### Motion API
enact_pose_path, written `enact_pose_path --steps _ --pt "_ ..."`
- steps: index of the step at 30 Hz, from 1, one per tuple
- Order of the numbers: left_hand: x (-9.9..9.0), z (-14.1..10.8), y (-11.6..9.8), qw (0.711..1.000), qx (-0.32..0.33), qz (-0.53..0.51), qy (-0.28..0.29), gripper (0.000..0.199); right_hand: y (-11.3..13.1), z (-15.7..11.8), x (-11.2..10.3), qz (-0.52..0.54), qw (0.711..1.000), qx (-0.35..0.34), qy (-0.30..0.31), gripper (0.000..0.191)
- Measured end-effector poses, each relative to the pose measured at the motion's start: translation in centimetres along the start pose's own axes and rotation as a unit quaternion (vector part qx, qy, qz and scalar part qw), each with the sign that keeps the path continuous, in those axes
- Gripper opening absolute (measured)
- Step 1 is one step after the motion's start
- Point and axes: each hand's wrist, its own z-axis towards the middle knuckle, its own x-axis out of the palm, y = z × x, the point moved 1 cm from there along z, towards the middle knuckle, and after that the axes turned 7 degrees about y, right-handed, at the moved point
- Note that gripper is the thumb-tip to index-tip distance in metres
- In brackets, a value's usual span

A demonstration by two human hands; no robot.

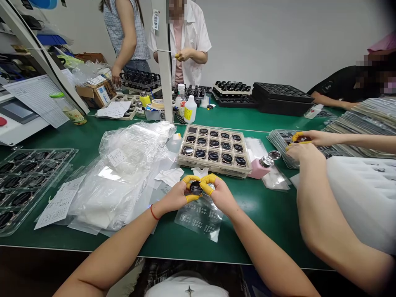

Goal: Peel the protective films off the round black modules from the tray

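Observation:
Yellow finger cots cover the fingertips of both my hands. My left hand (178, 195) grips a black round disc (196, 188) with small white print by its left and lower edge. Pinched at the disc's right edge are the fingers of my right hand (219, 194); whether a thin film is between them, I cannot tell. Beneath my hands, a clear sheet (198, 220) with blocks of white print lies on the green table (260, 231). Just beyond, a stacked compartment tray (213, 167) holds several similar black discs. White tissue (170, 176) lies crumpled near my left hand.
A pink pump bottle (260, 169) stands right of the tray. Plastic bags (108, 194) and paper spread to the left, beside another clear tray (27, 181). On the right, a co-worker's arms (318, 198) reach over white foam (359, 194). A white post (163, 62) rises behind.

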Motion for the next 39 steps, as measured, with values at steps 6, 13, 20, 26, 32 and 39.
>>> enact_pose_path --steps 6,13,20,26,32,39 --pt "0.0 0.0 -0.1 1.0 0.008 0.016 0.002 0.046 -0.2 0.0 0.0 -0.01 1.0 -0.002 0.005 0.012" --pt "-0.1 0.0 0.3 1.0 0.003 0.01 0.004 0.047 0.1 -0.1 0.0 -0.032 0.999 -0.01 -0.002 0.011" --pt "0.0 0.1 0.3 1.0 0.013 -0.001 0.007 0.046 0.3 -0.1 -0.1 -0.041 0.999 -0.013 -0.01 0.011" --pt "0.0 0.1 0.4 1.0 0.01 0.004 0.005 0.046 0.5 -0.2 0.1 -0.058 0.998 -0.024 -0.021 0.011" --pt "-0.1 0.2 0.5 1.0 0.005 0.01 0.003 0.047 0.3 -0.2 -0.2 -0.141 0.988 -0.058 -0.033 0.01" --pt "-0.8 0.4 0.3 0.999 -0.031 -0.019 0.003 0.05 -3.4 1.4 -4.6 -0.423 0.903 -0.002 -0.079 0.014"
